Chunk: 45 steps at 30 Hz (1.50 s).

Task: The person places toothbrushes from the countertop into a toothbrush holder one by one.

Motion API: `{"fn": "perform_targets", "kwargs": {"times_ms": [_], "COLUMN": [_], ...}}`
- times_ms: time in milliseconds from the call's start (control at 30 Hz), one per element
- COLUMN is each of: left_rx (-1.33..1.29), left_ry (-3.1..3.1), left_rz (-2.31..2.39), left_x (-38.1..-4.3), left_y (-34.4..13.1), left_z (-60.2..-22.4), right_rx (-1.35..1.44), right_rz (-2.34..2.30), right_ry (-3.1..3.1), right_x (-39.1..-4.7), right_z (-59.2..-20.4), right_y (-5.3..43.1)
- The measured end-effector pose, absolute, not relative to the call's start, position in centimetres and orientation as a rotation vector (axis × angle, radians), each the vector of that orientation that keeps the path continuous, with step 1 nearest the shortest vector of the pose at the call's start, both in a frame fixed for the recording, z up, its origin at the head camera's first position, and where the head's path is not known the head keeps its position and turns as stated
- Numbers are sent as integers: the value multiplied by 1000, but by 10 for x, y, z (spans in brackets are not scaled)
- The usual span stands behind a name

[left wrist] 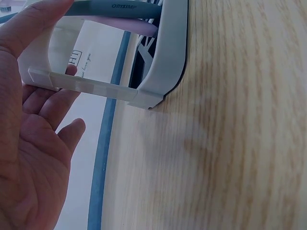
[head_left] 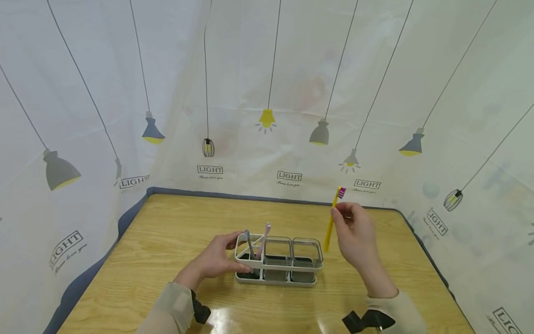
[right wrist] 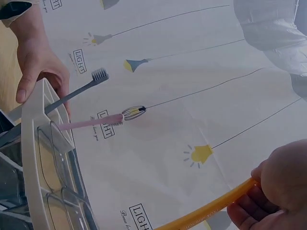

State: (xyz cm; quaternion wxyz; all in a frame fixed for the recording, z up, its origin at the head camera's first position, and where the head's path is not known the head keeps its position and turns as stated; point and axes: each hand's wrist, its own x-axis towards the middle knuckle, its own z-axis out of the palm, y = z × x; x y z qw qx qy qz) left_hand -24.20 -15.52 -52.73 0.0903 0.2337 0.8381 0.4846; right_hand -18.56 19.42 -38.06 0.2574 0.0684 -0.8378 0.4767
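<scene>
A white toothbrush holder (head_left: 283, 268) stands on the wooden table, with two clear square cups (head_left: 308, 240) in its middle and right places. In its left compartment lean a grey-blue toothbrush (right wrist: 79, 92) and a pink toothbrush (right wrist: 93, 122), bristle heads up. My left hand (head_left: 214, 256) holds the holder's left end, thumb at the front and fingers round the back. To the right of the holder, my right hand (head_left: 358, 236) pinches a yellow toothbrush (head_left: 329, 230) between thumb and fingers. Its purple bristles point up and its handle end hangs down beside the right cup.
The wooden table (head_left: 175, 222) reaches back to a white curtain (head_left: 242, 93) printed with hanging lamps, which surrounds it on the sides too. A dark blue border runs along the table's edge. Black straps (head_left: 369, 321) sit at both wrists.
</scene>
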Motion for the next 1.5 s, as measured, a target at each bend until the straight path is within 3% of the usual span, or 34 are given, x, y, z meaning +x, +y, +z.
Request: {"fn": "perform_targets", "kwargs": {"times_ms": [867,1500], "left_rx": [683,695], "left_ry": [2497,2467], "left_rz": [1423,1459], "left_x": [-241,-242], "left_y": [-155,-156], "left_z": [-526,-527], "right_rx": [395,402], "right_rz": [1647,1717], "right_ry": [-2090,-2125], "right_x": [-191,-187], "right_z": [-388,-439], "right_y": [117,75]}}
